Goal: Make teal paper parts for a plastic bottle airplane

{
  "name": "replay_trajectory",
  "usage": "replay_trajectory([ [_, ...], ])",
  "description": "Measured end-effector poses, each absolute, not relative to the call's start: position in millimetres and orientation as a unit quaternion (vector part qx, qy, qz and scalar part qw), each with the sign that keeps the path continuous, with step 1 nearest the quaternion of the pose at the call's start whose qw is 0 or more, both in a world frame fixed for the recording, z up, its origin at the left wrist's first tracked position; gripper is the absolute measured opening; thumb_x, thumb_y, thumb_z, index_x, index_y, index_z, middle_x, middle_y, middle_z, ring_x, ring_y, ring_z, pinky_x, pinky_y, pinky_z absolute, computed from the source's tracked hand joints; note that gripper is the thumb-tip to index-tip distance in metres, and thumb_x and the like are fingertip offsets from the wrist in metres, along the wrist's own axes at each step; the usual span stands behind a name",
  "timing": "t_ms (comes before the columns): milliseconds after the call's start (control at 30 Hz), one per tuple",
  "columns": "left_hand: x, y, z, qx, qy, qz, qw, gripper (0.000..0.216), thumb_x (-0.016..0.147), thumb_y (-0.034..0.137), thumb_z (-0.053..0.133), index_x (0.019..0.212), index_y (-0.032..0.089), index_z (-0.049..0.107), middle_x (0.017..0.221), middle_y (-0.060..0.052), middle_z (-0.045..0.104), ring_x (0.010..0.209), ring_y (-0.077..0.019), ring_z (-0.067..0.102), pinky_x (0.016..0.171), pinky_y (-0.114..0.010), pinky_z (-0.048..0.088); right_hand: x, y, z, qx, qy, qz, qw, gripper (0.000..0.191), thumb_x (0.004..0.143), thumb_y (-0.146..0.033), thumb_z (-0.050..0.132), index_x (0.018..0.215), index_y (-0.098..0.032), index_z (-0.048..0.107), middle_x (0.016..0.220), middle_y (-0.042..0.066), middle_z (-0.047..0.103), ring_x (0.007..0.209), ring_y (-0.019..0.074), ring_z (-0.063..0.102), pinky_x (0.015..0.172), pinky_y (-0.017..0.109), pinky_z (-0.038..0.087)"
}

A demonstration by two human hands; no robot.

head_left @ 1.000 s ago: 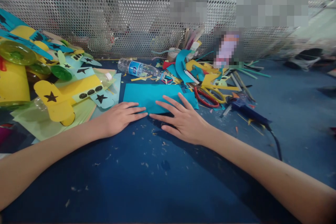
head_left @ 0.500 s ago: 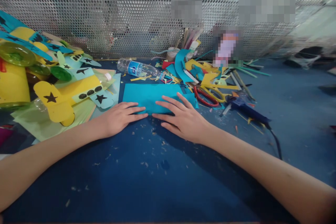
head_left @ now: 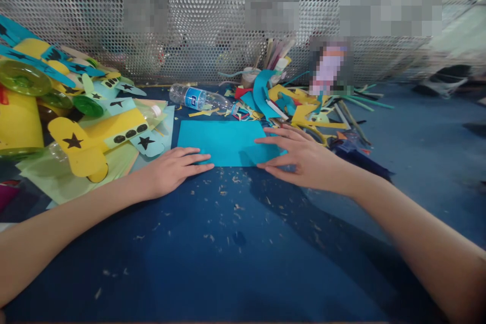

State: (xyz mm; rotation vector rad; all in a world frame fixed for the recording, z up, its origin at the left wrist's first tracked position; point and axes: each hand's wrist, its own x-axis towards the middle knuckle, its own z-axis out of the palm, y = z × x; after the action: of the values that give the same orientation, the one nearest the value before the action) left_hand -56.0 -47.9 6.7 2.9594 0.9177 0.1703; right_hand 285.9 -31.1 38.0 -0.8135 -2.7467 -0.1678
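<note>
one blue paper (head_left: 220, 137) in the head view, flat on the table (head_left: 190, 263). rests left hand (head_left: 178, 169) on its near left edge, fingers loose, grasping nothing. has right hand (head_left: 296, 154) at its right end, fingers parted; cannot tell if pinching anything. just beyond, bottle (head_left: 201, 99) on its side.

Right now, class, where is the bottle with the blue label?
In the head view, the bottle lies left of centre, just beyond the blue sheet and left of the scrap pile.
</note>
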Motion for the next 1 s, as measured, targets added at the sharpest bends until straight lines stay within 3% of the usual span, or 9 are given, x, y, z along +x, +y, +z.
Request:
replay_trajectory([
  [333,-56,-49,8,0.952,0.300,0.051,0.024,0.049,0.098,0.014,0.030,0.144,0.030,0.039,0.149,0.000,0.043,0.139,-0.0240,0.034,0.109,-0.045,0.033,331,-16,39,-0.330,-0.941,-0.054,0.048,0.018,0.083,-0.036,0.061,0.079,-0.037,0.079,0.125,0.001,0.065,0.122,0.0357,0.053,0.094,0.062,0.046],
  [467,-56,-49,9,0.950,0.307,0.048,0.033,0.050,0.098,0.014,0.030,0.144,0.030,0.039,0.150,0.000,0.042,0.139,-0.0241,0.033,0.110,-0.046,0.032,335,-12,44,-0.332,-0.938,-0.036,0.089,0.028,0.086,-0.037,0.056,0.068,-0.031,0.077,0.110,0.004,0.071,0.107,0.0325,0.063,0.088,0.055,0.053],
  [600,-55,-49,8,0.950,0.306,0.050,0.035,0.050,0.098,0.013,0.030,0.144,0.031,0.039,0.150,0.000,0.042,0.139,-0.0239,0.033,0.110,-0.045,0.032,306,-24,48,-0.358,-0.909,0.012,0.213,0.030,0.093,-0.034,0.048,0.087,-0.026,0.076,0.103,0.007,0.071,0.094,0.0229,0.067,0.085,0.042,0.055],
  [700,-55,-48,8,0.951,0.304,0.051,0.037,0.049,0.098,0.015,0.032,0.144,0.031,0.040,0.149,0.000,0.043,0.138,-0.0250,0.035,0.109,-0.046,0.034,280,-33,35,-0.325,-0.919,0.059,0.214,0.031,0.096,-0.030,0.045,0.111,-0.024,0.071,0.117,0.010,0.066,0.104,0.0219,0.063,0.091,0.041,0.052],
  [867,-55,-49,9,0.947,0.308,0.066,0.059,0.048,0.098,0.014,0.033,0.142,0.030,0.043,0.148,-0.003,0.044,0.138,-0.0268,0.036,0.109,-0.050,0.034,268,-30,9,-0.297,-0.929,0.108,0.192,0.028,0.095,-0.032,0.049,0.110,-0.027,0.072,0.112,0.009,0.066,0.100,0.0214,0.063,0.090,0.042,0.052],
  [1000,-57,-49,12,0.938,0.313,0.104,0.104,0.042,0.098,0.017,0.037,0.135,0.027,0.053,0.144,-0.005,0.049,0.135,-0.0242,0.041,0.110,-0.046,0.036,273,-24,3,-0.294,-0.923,0.130,0.210,0.027,0.094,-0.033,0.051,0.107,-0.026,0.074,0.111,0.010,0.065,0.097,0.0204,0.063,0.086,0.039,0.054],
])
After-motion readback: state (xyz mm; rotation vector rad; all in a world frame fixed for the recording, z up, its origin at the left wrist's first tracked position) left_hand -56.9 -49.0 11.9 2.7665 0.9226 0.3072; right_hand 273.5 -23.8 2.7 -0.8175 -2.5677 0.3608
